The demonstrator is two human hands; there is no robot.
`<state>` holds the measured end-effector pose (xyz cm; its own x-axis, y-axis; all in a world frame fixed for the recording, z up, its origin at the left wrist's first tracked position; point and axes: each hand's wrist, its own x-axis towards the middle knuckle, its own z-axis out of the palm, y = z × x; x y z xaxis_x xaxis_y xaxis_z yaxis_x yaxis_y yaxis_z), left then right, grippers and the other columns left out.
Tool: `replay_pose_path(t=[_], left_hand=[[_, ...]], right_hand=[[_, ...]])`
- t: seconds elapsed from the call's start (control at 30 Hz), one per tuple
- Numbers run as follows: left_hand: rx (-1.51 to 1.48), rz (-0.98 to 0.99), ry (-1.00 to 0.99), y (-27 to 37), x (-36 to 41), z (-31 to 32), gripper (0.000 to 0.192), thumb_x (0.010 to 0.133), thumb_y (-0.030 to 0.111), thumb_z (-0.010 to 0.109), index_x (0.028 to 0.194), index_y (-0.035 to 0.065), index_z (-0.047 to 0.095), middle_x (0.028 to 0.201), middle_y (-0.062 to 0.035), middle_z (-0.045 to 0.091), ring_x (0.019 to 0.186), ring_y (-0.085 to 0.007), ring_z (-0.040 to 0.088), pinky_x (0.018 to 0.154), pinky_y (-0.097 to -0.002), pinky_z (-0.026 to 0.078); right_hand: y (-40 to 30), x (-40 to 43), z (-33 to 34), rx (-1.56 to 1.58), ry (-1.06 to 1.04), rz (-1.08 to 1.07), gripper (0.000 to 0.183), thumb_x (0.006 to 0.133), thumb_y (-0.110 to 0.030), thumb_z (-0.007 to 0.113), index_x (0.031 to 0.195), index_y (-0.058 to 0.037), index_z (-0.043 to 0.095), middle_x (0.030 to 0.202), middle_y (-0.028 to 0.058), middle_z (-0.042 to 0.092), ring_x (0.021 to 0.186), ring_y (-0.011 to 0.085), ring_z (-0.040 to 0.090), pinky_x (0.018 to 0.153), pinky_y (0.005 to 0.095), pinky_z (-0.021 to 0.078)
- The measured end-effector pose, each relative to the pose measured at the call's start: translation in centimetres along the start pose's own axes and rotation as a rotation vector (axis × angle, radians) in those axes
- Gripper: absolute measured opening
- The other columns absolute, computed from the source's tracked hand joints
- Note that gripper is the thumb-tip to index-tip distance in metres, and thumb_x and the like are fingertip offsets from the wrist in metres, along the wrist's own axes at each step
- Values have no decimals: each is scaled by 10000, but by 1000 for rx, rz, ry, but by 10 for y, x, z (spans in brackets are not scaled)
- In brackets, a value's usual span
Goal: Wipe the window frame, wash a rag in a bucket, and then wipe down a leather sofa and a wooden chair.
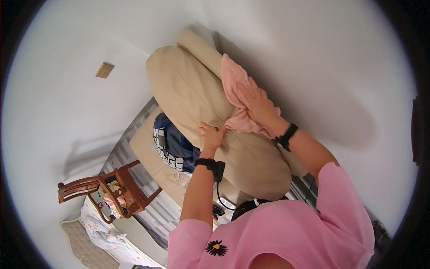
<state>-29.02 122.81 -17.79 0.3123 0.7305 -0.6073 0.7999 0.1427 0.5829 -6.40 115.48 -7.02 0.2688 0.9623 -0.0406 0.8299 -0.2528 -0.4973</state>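
A large beige sofa cushion (188, 89) fills the middle, tilted beside the sofa's narrow back edge (201, 48). Spread over the cushion's upper right side is a crumpled pink cloth (233, 72). My right hand (258, 102) lies over this cloth and presses it down, its fingers pointing up and left. My left hand (212, 136) rests on the cushion's face with nothing in it, fingers apart, the thumb close to the cloth's lower corner. Both wrists wear black straps.
Dark blue and checked clothes (176, 148) lie on the sofa seat (142, 139), left of the cushion. A wooden chair (131, 190) holding clothes stands further left, near a bed (100, 232). A white wall (319, 67) runs close along the right.
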Motion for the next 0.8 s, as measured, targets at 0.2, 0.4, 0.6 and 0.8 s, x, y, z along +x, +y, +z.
replay_pose_path(t=[0.2, 0.4, 0.6, 0.8], left_hand=[[-53, -1, -28, 29, -20, -1, 1387, 664, 697, 724, 1360, -234, -32, 1427, -433, 92, 1365, -482, 214, 1106, -449, 250], [-83, -4, -58, -5, -8, 1, 1371, 632, 712, 742, 1357, -212, 35, 1384, -421, 180, 1299, -441, 308, 1061, -397, 313], [-45, 0, 131, 22, -46, 13, 1417, 599, 776, 708, 1422, -157, 30, 1451, -405, 126, 1366, -482, 212, 1103, -497, 249], [202, 334, 342, 22, -160, 38, 1166, 734, 618, 689, 1474, -57, 94, 1492, -368, 130, 1378, -518, 186, 1134, -583, 129]], right_hand=[[33, -188, -8, 34, -32, 268, 716, 771, -46, 664, 1417, -121, 365, 1477, 244, 289, 1294, 431, 387, 1038, 469, 386], [51, -376, 15, -43, 110, 340, 661, 825, -30, 617, 1434, -99, 368, 1461, 213, 349, 1260, 394, 441, 995, 414, 411], [50, -583, 67, 629, 14, 890, 571, 921, -13, 514, 1464, -70, 346, 1390, 145, 480, 1219, 265, 516, 1002, 328, 422], [-7, -591, -9, 1163, 98, 703, 513, 978, -97, 491, 1460, -19, 334, 1394, 138, 477, 1261, 196, 462, 1033, 290, 368]])
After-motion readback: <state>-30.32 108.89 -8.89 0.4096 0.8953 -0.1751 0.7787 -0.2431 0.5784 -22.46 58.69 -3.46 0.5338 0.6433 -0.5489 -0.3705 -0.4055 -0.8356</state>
